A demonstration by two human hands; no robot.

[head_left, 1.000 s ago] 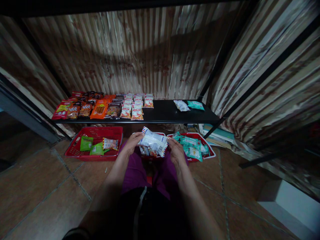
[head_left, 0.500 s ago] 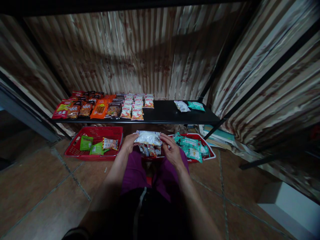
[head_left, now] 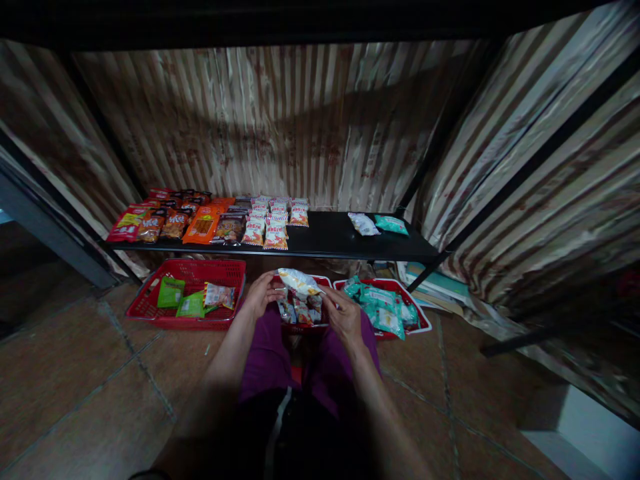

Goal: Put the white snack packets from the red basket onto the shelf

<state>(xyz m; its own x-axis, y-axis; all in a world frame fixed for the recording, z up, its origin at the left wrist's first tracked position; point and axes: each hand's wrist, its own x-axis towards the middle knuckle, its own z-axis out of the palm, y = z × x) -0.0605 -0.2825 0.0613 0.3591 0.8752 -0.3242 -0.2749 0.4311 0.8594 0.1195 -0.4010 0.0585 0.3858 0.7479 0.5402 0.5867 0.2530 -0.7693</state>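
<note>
Between my two hands, above the middle red basket [head_left: 327, 283], is a white snack bag [head_left: 299, 281] with some yellow on it. My right hand [head_left: 344, 315] pinches its right end, which sits lower. At the raised left end, my left hand [head_left: 260, 295] grips the bag's edge with thumb and fingers. More small snack bags [head_left: 303, 311] lie in the basket just below, partly covered by the held bag and my hands.
A black shelf [head_left: 320, 241] carries rows of snack bags [head_left: 203, 223] on its left, plus a white bag [head_left: 363, 225] and a teal bag [head_left: 391, 225] on its right. Red baskets with green packets [head_left: 171, 292] and teal packets [head_left: 383, 300] flank the middle one.
The snack bag has gone from nearly level to tilted, right end down, and turned to show yellow. Both hands stay by its ends. The view has shifted slightly upward.
</note>
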